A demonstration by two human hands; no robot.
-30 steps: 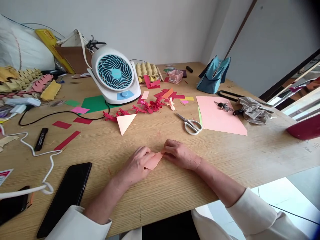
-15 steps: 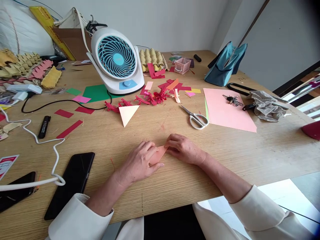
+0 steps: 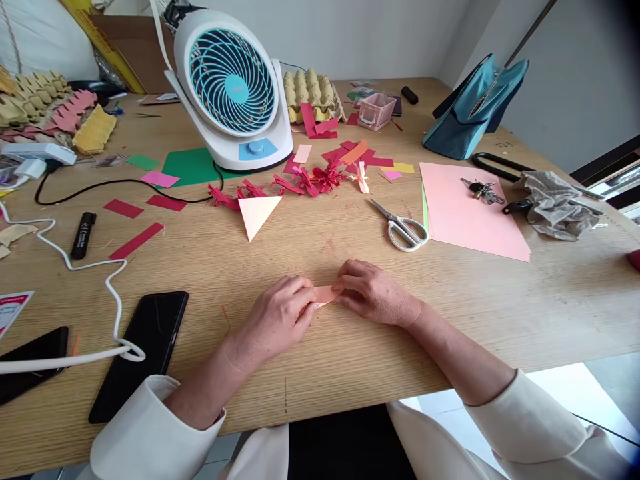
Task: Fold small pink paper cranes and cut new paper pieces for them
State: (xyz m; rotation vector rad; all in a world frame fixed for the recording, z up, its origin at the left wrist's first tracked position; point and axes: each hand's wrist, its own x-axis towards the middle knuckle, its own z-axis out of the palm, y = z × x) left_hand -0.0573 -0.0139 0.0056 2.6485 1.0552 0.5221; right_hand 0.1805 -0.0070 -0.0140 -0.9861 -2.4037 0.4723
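A small salmon-pink paper piece (image 3: 326, 294) spans the gap between 2 bare hands, at the near middle of the wooden table (image 3: 320, 380), roughly in front of the person. The left hand (image 3: 283, 310) grasps its left end with bent fingers and thumb, and the right hand (image 3: 375, 293) pinches its right end between thumb and fingertips; neither looks clenched hard. Holding both ends probably keeps so small a piece steady and leaves its middle free, where a paler edge shows along the near side. Whether the paper touches the wood cannot be told. Both forearms come in low from the near edge, which likely helps steady the grip. Beyond the hands, a cream paper triangle (image 3: 257, 215) lies against a row of crimson fringed paper (image 3: 327, 175), apparently set far enough off to leave working room. White-handled scissors (image 3: 395, 220) rest to the far right of the hands, handles turned to the near right, perhaps for an easy reach with the right hand. Just right of them, a bunch of keys (image 3: 484, 192) sits on a pink paper sheet (image 3: 460, 217), possibly as a weight, since a desk fan (image 3: 235, 87) stands at the far left and faces the table.
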